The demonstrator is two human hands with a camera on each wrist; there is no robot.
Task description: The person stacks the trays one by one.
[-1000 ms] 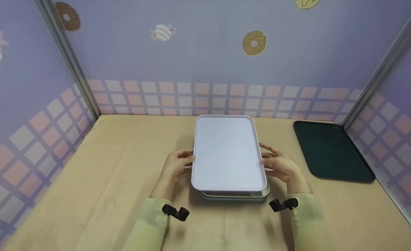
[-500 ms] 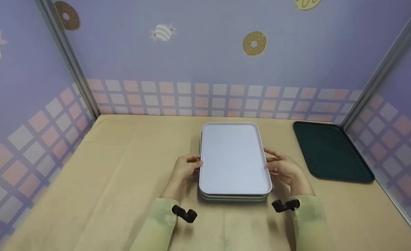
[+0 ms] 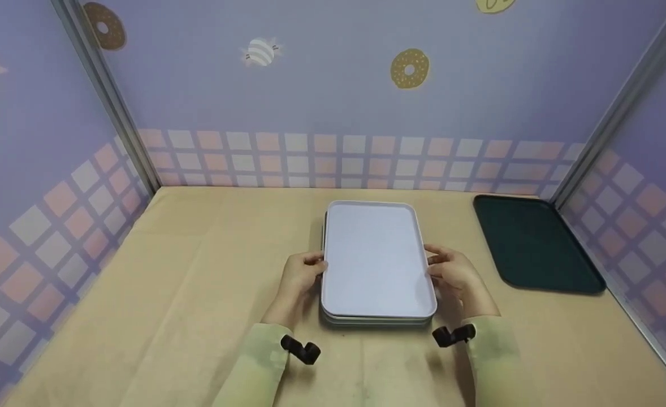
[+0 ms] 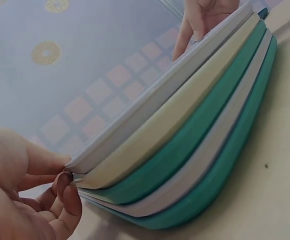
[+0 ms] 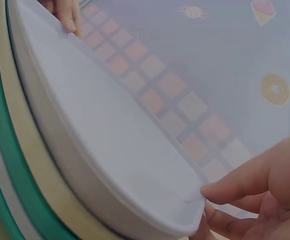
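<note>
A white rectangular tray [image 3: 378,257] lies on top of a stack of several trays in the middle of the table. Below it, the left wrist view shows a cream tray [image 4: 150,145] and a green tray [image 4: 185,145], with more white and green edges under these. My left hand [image 3: 302,271] pinches the white tray's left rim, thumb above and fingers curled beneath. On the opposite rim my right hand [image 3: 452,270] holds it likewise, its thumb on the edge in the right wrist view.
A dark green tray [image 3: 539,243] lies by itself at the right, near the side wall. Patterned walls [image 3: 288,102] enclose the beige-covered table [image 3: 208,294] at the back and both sides. A black wrist mount [image 3: 301,350] sits on each sleeve.
The white tray has come down and a little to the right, onto the stack, so its edges now nearly line up with those below. Both hands have travelled with it, still holding its rims.
</note>
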